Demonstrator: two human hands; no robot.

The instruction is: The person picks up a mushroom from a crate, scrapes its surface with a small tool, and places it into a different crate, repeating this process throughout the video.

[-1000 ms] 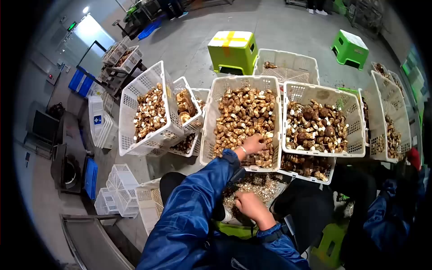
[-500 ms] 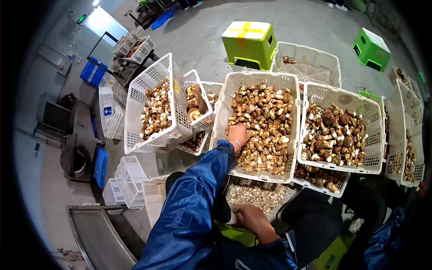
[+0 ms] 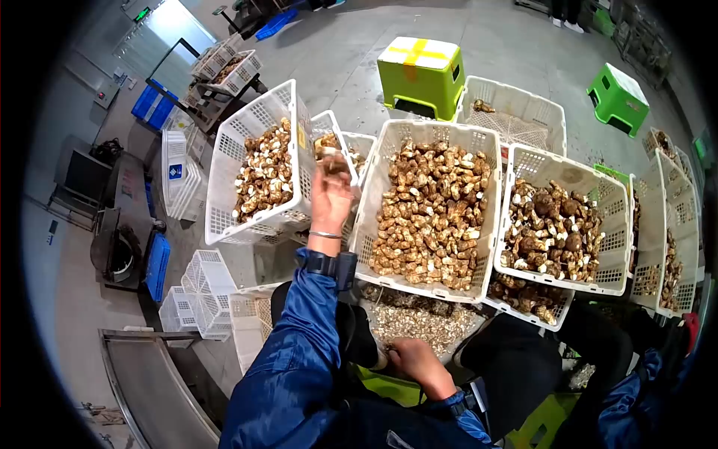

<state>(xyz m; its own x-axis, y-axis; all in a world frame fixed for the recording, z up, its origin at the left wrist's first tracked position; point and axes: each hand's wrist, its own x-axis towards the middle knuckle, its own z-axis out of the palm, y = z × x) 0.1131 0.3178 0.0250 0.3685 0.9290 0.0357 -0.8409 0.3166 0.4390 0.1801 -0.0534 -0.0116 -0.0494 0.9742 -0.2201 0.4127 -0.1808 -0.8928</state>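
Observation:
My left hand [image 3: 330, 198], with a bracelet and a dark watch [image 3: 333, 268] at the wrist, is raised over the small white basket [image 3: 345, 146] at centre left. Its fingers are smeared by motion in front of the larger mushrooms there. Just right of it stands a big white basket [image 3: 490, 209] full of small brown-and-white mushrooms [image 3: 430, 217]. Low in front of me, my right hand [image 3: 419, 361] is closed, its fingers curled over something I cannot make out. Pale trimmings [image 3: 407, 328] lie in a container right behind it.
A tilted basket [image 3: 224, 168] of mushrooms stands left, another basket [image 3: 557, 283] with darker caps right. Behind them are a nearly bare basket [image 3: 553, 112], a yellow-green stool [image 3: 419, 75] and a green stool [image 3: 619, 97]. A person's blue sleeve [image 3: 628, 404] shows at lower right.
My left hand has left the mushrooms in the big middle basket and moved left and up over the small basket. My right hand stays low in nearly the same place.

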